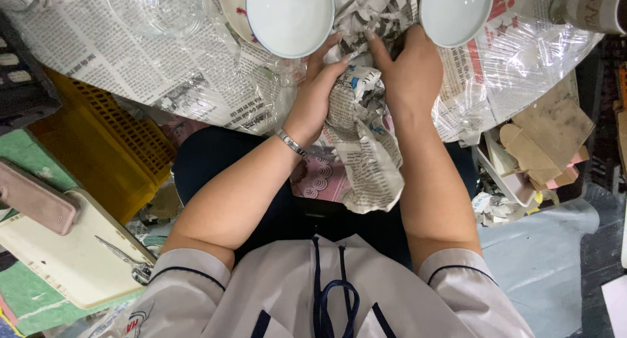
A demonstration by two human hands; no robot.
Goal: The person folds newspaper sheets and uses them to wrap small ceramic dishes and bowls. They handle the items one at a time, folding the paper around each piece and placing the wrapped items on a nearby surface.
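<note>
Newspaper (pixel 366 148), crumpled into a long bundle, hung over the near edge of the table (pixel 130 64) and down toward the person's lap. Printed pages and clear plastic film covered the tabletop. A yellow crate (pixel 104 148) stood under the table's left side, and a tray of cardboard scraps (pixel 542 142) sat to the right. Nearer the camera on the left lay a cream board (pixel 72 253) with a pink phone (pixel 36 197) and scissors (pixel 127 259) on it. Two white bowls stood on the table: the larger bowl (pixel 289 18) just beyond the left hand (pixel 320 93), the smaller bowl (pixel 455 11) beyond the right hand (pixel 408 73). Both hands were close together and clamped on the upper part of the bundle, one on each side, fingers pressed into the paper. A metal bracelet (pixel 292 144) circled the left wrist.
</note>
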